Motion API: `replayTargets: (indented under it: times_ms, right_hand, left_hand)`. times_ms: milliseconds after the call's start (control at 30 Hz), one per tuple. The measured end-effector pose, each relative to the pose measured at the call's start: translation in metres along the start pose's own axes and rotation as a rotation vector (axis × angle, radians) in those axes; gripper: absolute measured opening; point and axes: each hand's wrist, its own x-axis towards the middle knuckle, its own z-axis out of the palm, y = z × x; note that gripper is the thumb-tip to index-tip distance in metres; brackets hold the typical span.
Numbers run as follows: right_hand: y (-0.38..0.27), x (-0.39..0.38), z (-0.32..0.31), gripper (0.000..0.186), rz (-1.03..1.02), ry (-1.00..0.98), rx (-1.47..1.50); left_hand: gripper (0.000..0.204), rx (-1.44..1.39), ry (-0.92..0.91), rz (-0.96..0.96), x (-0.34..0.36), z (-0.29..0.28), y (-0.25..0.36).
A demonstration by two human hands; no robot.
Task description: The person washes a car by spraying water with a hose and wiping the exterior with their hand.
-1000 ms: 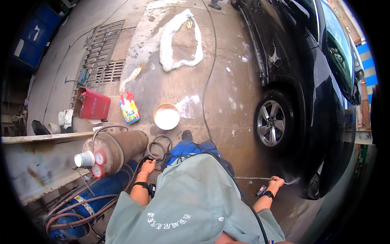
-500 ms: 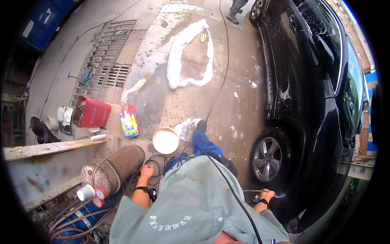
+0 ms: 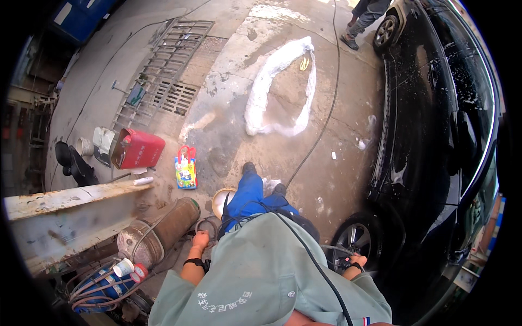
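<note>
My left hand is closed, low beside a brown gas cylinder and coiled hoses; whether it holds anything is hidden. My right hand grips a thin metal spray wand beside the front wheel of a wet black car. A dark device hangs at that wrist. My blue-trousered legs are apart on the wet concrete, partly covering a cream bucket. A dark hose runs along the ground.
A rusty beam and blue cylinder are left, with a red container, colourful bag and metal grate beyond. A white ring of material lies ahead. Another person's legs show near the rear wheel.
I have stepped forward over the bucket, which is now partly hidden. The car's front wheel has shifted lower in view. More of the other person's legs shows at the top.
</note>
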Motion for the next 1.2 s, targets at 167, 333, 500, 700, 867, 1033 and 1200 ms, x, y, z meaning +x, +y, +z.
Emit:
replayTargets:
  times_ms: [167, 333, 500, 700, 867, 1033, 1200]
  right_hand:
    - [-0.121, -0.035, 0.019, 0.010, 0.943, 0.305, 1.627]
    - [-0.222, -0.043, 0.029, 0.017, 0.965, 0.575, 1.517]
    - [-0.337, -0.081, 0.057, 0.031, 0.974, 0.487, 1.773]
    - [-0.495, -0.157, 0.042, 0.030, 0.940, 0.442, 1.719]
    - [-0.633, -0.221, -0.015, 0.017, 1.079, 0.696, 1.831]
    - [-0.612, -0.137, 0.087, 0.024, 1.050, 0.572, 1.799]
    - [-0.729, -0.162, 0.040, 0.018, 1.017, 0.543, 1.947]
  left_hand:
    - [0.044, 0.267, 0.020, 0.117, 0.050, -0.028, 0.024]
    - [0.043, 0.444, -0.144, 0.216, 0.075, -0.074, 0.119]
    - [0.037, 0.711, -0.034, 0.541, 0.224, -0.134, 0.162]
    - [0.034, 0.359, 0.098, 0.713, 0.319, -0.239, 0.303]
    - [0.036, 0.402, 0.216, 0.731, 0.375, -0.287, 0.393]
    - [0.041, 0.546, 0.039, 0.647, 0.344, -0.325, 0.487]
    - [0.042, 0.580, -0.031, 0.707, 0.355, -0.363, 0.545]
